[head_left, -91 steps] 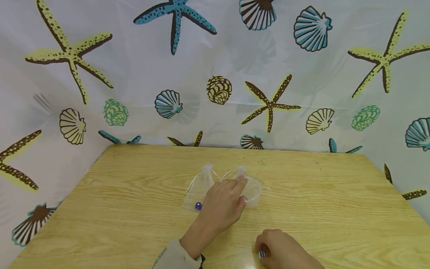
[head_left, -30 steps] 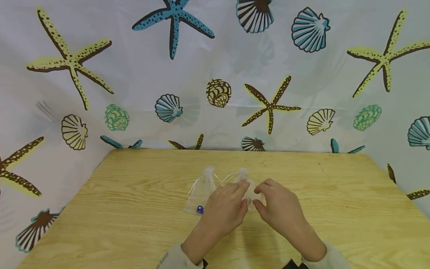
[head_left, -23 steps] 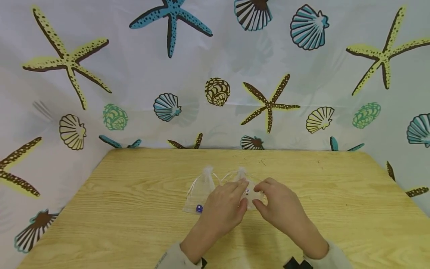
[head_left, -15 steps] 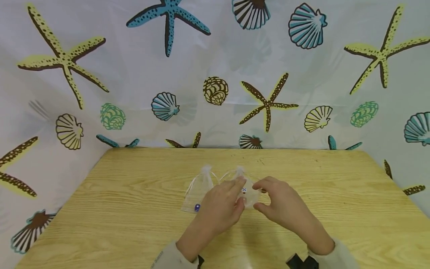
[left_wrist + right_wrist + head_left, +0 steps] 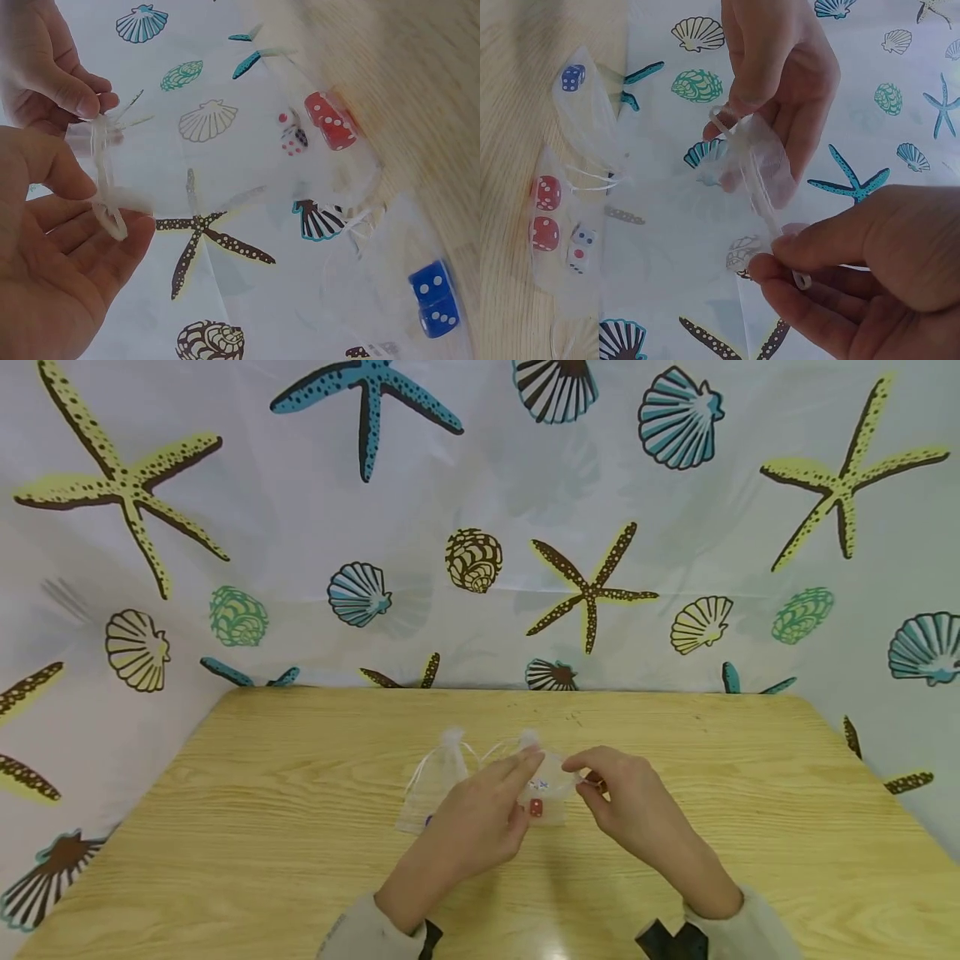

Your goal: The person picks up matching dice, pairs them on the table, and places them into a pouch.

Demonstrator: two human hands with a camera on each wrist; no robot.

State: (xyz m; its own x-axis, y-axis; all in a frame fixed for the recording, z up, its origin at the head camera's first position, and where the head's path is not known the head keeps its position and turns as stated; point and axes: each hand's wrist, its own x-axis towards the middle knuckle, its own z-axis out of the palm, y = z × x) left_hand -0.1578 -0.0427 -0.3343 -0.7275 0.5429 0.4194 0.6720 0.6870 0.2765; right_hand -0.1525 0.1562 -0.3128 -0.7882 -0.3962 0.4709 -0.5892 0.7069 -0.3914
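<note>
A sheer white drawstring bag (image 5: 552,789) hangs between my hands, its corded mouth toward me. My left hand (image 5: 480,822) grips one side of the mouth; in the left wrist view its thumb and fingers pinch the fabric by the cord (image 5: 105,180). Thumb and fingertips of my right hand (image 5: 633,797) pinch the opposite side, as the right wrist view confirms. White dice (image 5: 583,247) show through sheer fabric, apparently in the held bag. Red dice (image 5: 546,214) sit in another bag on the table, partly hidden behind my left hand in the head view.
A sheer bag (image 5: 431,781) with blue dice (image 5: 433,298) lies on the wood-grain table (image 5: 262,827), left of my left hand. Behind and along both sides hangs a white curtain (image 5: 420,502) printed with shells and starfish.
My right hand has come up from the near edge, where it held a die, to the bag and now pinches its mouth. White dice and a red die have come into view between my hands.
</note>
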